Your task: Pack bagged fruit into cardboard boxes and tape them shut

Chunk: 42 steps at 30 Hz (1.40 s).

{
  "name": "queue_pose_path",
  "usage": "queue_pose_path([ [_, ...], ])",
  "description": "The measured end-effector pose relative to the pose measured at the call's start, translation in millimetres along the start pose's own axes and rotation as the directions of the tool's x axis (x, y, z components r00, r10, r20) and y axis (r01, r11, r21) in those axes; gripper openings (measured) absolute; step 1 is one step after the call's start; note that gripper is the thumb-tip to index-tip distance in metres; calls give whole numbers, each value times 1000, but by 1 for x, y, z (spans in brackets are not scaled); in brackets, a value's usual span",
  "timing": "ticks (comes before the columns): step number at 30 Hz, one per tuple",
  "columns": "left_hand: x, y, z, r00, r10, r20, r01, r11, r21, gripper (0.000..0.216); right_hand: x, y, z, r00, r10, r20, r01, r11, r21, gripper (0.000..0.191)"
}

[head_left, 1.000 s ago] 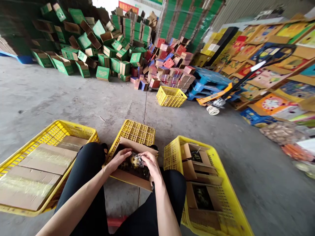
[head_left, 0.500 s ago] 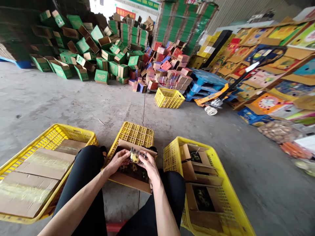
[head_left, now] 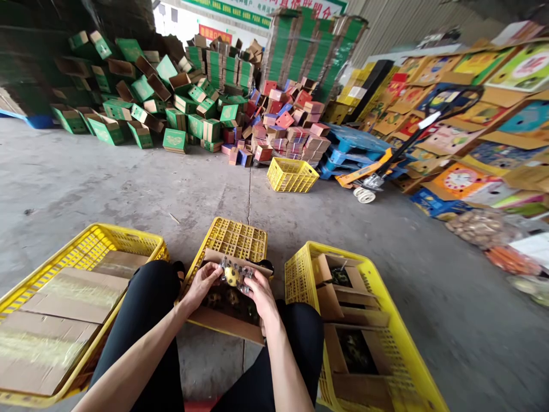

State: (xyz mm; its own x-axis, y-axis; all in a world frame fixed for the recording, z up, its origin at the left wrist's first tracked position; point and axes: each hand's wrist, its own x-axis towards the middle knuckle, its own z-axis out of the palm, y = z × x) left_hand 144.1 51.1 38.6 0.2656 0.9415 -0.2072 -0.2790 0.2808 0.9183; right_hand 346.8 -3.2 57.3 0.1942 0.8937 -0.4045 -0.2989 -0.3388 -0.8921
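Note:
Between my hands is a yellow, roundish fruit point(head_left: 232, 277) in a clear plastic wrapper with dark spots. My left hand point(head_left: 205, 282) pinches the wrapper's left end, while my right hand point(head_left: 259, 292) grips its right end. Just below them, an open cardboard box point(head_left: 227, 324) holds several similar spotted, wrapped pieces, partly hidden by my hands and too dark to make out fully. The box rests on an upturned yellow crate point(head_left: 235, 237) between my knees.
At my right, a yellow crate point(head_left: 295, 280) holds open cardboard boxes; the left yellow crate point(head_left: 103, 229) holds taped ones. Farther off are another yellow crate point(head_left: 293, 176), a pallet jack point(head_left: 373, 174), blue pallets point(head_left: 351, 140) and heaped green boxes point(head_left: 175, 140).
My hands and the wrapped fruit have shifted slightly left, and the wrapper looks more spread, showing more of the yellow fruit. The camera view has tilted up a little.

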Motion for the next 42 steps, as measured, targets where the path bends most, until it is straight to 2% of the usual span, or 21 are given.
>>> queue_pose_path([
  [2,1,0,-1,999,14,-38,-14,1000,0,57,-1,0,0,999,29,37,-28,999,-18,45],
  [5,1,-1,0,1000,11,-19,-11,1000,-18,56,-2,-1,0,997,32,73,-30,999,-34,46],
  [13,0,0,2,992,-106,74,111,992,-65,58,4,-2,-1,995,-25,-95,23,999,-28,47],
  [19,-1,1,0,993,-80,90,79,997,16,50,3,-4,2,997,-41,-71,40,999,-5,46],
  [26,-3,4,1,993,-62,101,68,996,-64,44,1,-4,3,993,-62,-98,62,998,-5,41],
  [33,1,-3,-1,996,-53,71,60,993,-99,43,2,-6,3,995,-51,-89,63,989,134,36],
  [36,2,-6,-3,988,-100,120,118,981,-155,42,2,-8,3,995,-60,-76,72,983,171,28],
  [38,0,-6,-4,974,-135,181,165,973,-161,52,3,-8,3,995,-82,-65,92,982,165,24],
  [41,-7,-5,-3,938,-190,289,233,965,-122,89,2,-8,4,993,-114,-43,120,982,147,18],
  [42,-8,-5,-2,922,-214,323,261,959,-108,95,2,-7,4,992,-125,-32,128,982,140,17],
])
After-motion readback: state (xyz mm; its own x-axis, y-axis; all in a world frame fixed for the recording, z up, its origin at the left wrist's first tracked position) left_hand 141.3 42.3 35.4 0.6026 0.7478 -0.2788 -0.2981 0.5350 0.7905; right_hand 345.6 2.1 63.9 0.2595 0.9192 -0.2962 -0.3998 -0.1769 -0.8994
